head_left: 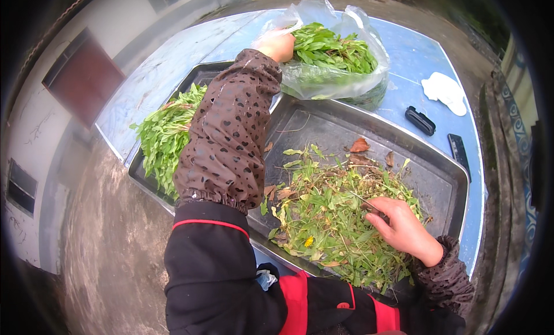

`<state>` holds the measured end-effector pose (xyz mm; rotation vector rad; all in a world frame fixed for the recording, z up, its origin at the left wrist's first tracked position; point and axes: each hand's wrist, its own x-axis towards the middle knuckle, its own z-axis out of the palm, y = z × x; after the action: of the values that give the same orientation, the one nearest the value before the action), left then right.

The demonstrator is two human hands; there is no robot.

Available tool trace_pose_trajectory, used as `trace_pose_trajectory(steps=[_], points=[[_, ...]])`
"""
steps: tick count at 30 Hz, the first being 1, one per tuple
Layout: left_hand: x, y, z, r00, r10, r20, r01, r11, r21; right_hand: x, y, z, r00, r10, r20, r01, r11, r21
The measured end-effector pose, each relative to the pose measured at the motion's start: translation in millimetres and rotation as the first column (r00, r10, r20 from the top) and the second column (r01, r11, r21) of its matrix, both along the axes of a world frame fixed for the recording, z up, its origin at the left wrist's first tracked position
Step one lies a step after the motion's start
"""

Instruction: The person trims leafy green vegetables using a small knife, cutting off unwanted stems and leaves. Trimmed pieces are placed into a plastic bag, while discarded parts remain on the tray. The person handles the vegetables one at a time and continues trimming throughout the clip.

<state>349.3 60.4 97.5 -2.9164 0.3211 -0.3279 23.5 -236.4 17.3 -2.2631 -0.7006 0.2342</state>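
Note:
My left hand (279,47) is at the left rim of a clear plastic bag (333,81), its fingers curled on the film and partly hidden by it. Leafy greens (331,49) with reddish stems fill the bag. Lower right, my right hand (402,226) grips a thin metal blade, seemingly a small knife (361,199); its handle is hidden in the fingers. Under that hand, a heap of trimmed leaves and stems (329,213) lies in a metal tray (298,118), with dry brown leaves and a yellow flower (308,241) among it.
A second metal tray (190,77), left, holds bunched greens (166,140), partly behind my left sleeve. On the blue table (402,53), to the right, lie a white cloth-like item (446,92), a black case (420,120) and a dark phone-like object (458,155).

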Motion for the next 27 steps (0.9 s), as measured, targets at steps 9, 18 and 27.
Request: trace_pose_trajectory(steps=[9, 18, 27], points=[[33, 22, 65, 0.882, -0.349, 0.317, 0.449, 0.826, -0.34, 1, 0, -1, 1.0, 0.012, 0.019, -0.013, 1.0, 0.027], [-50, 30, 143, 0.981, -0.13, 0.144, 0.193, 0.745, -0.638, 2, -2, -4, 0.999, -0.008, 0.043, 0.007, 0.999, 0.036], [-173, 47, 199, 0.913, -0.391, 0.119, 0.282, 0.394, -0.875, 3, -8, -6, 0.982, -0.085, 0.168, 0.059, 0.986, 0.156]])
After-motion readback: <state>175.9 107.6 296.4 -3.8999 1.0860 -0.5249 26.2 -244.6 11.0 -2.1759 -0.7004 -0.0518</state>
